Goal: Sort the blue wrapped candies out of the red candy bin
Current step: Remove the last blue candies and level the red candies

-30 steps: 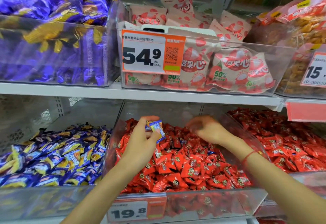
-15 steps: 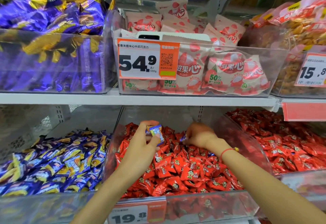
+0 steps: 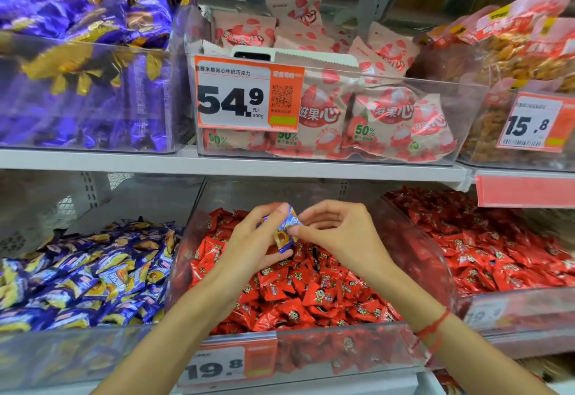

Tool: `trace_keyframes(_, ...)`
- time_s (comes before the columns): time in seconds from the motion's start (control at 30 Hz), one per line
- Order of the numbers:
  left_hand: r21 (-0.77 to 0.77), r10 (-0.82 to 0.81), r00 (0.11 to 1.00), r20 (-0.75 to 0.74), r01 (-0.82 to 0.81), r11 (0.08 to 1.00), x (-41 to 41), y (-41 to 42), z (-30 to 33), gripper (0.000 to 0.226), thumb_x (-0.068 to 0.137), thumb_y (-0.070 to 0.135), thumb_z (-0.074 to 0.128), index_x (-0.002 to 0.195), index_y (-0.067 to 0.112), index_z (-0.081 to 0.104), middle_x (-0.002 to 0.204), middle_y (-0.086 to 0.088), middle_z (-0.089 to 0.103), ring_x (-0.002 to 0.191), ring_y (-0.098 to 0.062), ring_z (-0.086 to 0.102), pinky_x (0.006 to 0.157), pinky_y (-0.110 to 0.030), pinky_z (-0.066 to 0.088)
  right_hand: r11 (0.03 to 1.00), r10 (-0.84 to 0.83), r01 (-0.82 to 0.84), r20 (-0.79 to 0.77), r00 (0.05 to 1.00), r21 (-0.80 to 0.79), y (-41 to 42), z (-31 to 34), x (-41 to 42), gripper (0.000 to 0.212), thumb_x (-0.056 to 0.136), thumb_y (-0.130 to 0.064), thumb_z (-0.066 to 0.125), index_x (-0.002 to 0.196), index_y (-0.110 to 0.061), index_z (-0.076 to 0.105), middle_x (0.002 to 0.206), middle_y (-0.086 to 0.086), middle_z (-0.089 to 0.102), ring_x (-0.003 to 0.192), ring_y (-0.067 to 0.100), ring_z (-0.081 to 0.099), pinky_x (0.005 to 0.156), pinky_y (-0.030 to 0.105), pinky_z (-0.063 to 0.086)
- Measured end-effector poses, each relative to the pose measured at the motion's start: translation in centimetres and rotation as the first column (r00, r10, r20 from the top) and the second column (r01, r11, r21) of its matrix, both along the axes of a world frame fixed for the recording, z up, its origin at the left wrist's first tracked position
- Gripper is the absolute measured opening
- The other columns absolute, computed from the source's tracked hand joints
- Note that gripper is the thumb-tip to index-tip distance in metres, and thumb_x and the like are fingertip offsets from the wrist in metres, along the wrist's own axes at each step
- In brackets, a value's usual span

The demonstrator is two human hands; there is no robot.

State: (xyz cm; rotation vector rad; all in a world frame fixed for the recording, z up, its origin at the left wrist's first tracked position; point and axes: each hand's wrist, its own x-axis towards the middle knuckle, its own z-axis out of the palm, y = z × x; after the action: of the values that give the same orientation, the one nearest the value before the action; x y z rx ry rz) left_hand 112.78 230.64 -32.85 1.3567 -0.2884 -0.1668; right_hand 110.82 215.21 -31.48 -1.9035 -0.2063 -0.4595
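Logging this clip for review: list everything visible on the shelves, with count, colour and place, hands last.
blue wrapped candies: at least two, blue, held above the red candy bin
red wrapped candies in clear bin: many, red, lower middle
second red candy bin: many, red, lower right
blue-and-yellow candy bin: many, lower left
purple-and-gold packets: many, upper left
pink fruit-print packets: several, upper middle
orange price tags: four
left hand: fingers grip blue candies
right hand: fingers pinch blue candy

On the lower shelf, the middle bin point(image 3: 311, 345) sits between two neighbouring bins, one at the left edge point(image 3: 77, 354), one at the right point(image 3: 513, 310). Both hands, left hand point(image 3: 252, 245) and right hand point(image 3: 339, 236), meet above its candies point(image 3: 311, 295), the wrapped candy point(image 3: 287, 229) between them. Three more bins line the upper shelf point(image 3: 236, 167) behind.
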Motion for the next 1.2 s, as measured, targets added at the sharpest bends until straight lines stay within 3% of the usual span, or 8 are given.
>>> trace_keyframes(0.13, 0.066, 0.024, 0.989, 0.145, -0.034, 0.997, -0.1, 0.2, -0.5, 0.02, 0.091, 0.014, 0.061, 0.11, 0.022, 0.065, 0.105, -0.005, 0.063, 0.084, -0.006, 0.07, 0.073, -0.024, 0.059, 0.982, 0.177, -0.183, -0.107, 0.978, -0.048, -0.5, 0.9, -1.2, 0.023, 0.08, -0.002, 0.074, 0.096, -0.018, 0.074, 0.088, 0.002, 0.076, 0.081, 0.01, 0.071, 0.077, 0.018, 0.054)
trace_keyframes(0.27, 0.126, 0.021, 0.975, 0.22, -0.049, 0.991, 0.3, 1.0, -1.2, 0.021, 0.094, 0.012, 0.058, 0.108, 0.025, 0.065, 0.104, -0.007, 0.063, 0.083, -0.007, 0.07, 0.07, -0.02, 0.057, 0.98, -0.135, 0.113, -0.132, 0.982, -0.164, -5.3, 2.4, 0.5, 0.026, 0.084, 0.004, 0.065, 0.098, -0.018, 0.07, 0.1, 0.008, 0.073, 0.081, 0.011, 0.069, 0.073, 0.018, 0.056)
trace_keyframes(0.43, 0.247, -0.042, 0.949, 0.311, -0.038, 0.968, 0.2, 1.1, -1.6, 0.021, 0.094, 0.018, 0.058, 0.106, 0.035, 0.064, 0.114, -0.006, 0.062, 0.089, -0.008, 0.069, 0.076, -0.021, 0.057, 0.648, -0.343, -0.031, -0.327, 0.88, -0.761, -6.9, 0.6, 3.6, 0.021, 0.088, -0.009, 0.061, 0.103, -0.015, 0.073, 0.098, 0.004, 0.073, 0.087, 0.016, 0.068, 0.089, 0.03, 0.054)
trace_keyframes(0.57, 0.25, -0.033, 0.943, 0.33, -0.053, 0.967, 0.2, 1.0, -1.8, 0.021, 0.094, 0.018, 0.059, 0.104, 0.036, 0.064, 0.113, -0.006, 0.061, 0.089, -0.009, 0.069, 0.074, -0.021, 0.057, 0.381, -0.522, -0.191, -0.381, 0.763, -0.905, -4.8, -1.2, 4.8, 0.03, 0.093, -0.014, 0.05, 0.119, 0.0, 0.059, 0.115, 0.015, 0.064, 0.099, 0.029, 0.066, 0.08, 0.03, 0.051)
trace_keyframes(0.67, 0.239, -0.022, 0.945, 0.325, -0.059, 0.969, 0.3, 0.9, -1.9, 0.021, 0.093, 0.017, 0.059, 0.103, 0.035, 0.065, 0.113, -0.006, 0.06, 0.09, -0.011, 0.069, 0.072, -0.021, 0.056, 0.637, -0.331, -0.275, -0.578, 0.746, -0.72, -3.7, -1.9, 6.0, 0.03, 0.097, -0.015, 0.047, 0.12, 0.002, 0.058, 0.099, 0.009, 0.065, 0.076, 0.018, 0.061, 0.067, 0.024, 0.048)
trace_keyframes(0.77, 0.24, -0.025, 0.944, 0.329, -0.058, 0.969, 0.2, 0.9, -2.1, 0.022, 0.094, 0.016, 0.059, 0.103, 0.035, 0.065, 0.115, -0.005, 0.06, 0.089, -0.009, 0.069, 0.071, -0.019, 0.056, 0.932, 0.015, -0.251, -0.664, 0.748, -0.261, -4.2, -0.8, 5.9, 0.03, 0.098, -0.009, 0.046, 0.125, -0.014, 0.059, 0.121, 0.003, 0.065, 0.103, 0.012, 0.06, 0.08, 0.018, 0.051)
trace_keyframes(0.9, 0.24, -0.025, 0.944, 0.329, -0.058, 0.969, 0.3, 0.8, -2.3, 0.021, 0.093, 0.017, 0.059, 0.103, 0.035, 0.064, 0.117, -0.004, 0.059, 0.088, -0.007, 0.068, 0.07, -0.018, 0.055, 0.959, -0.033, -0.114, -0.505, 0.862, -0.258, -6.6, 0.7, 5.2, 0.029, 0.095, -0.001, 0.048, 0.118, -0.009, 0.065, 0.114, 0.008, 0.068, 0.094, 0.014, 0.061, 0.073, 0.015, 0.052)
trace_keyframes(1.2, 0.246, -0.019, 0.944, 0.33, -0.067, 0.967, 0.2, 0.4, -2.4, 0.02, 0.092, 0.02, 0.06, 0.103, 0.036, 0.065, 0.117, -0.003, 0.061, 0.092, -0.009, 0.069, 0.072, -0.021, 0.057, 0.329, -0.308, -0.215, -0.32, 0.896, -0.919, -8.0, -4.1, 5.9, 0.031, 0.085, -0.028, 0.068, 0.116, -0.031, 0.066, 0.121, -0.007, 0.065, 0.111, 0.015, 0.059, 0.09, 0.026, 0.047)
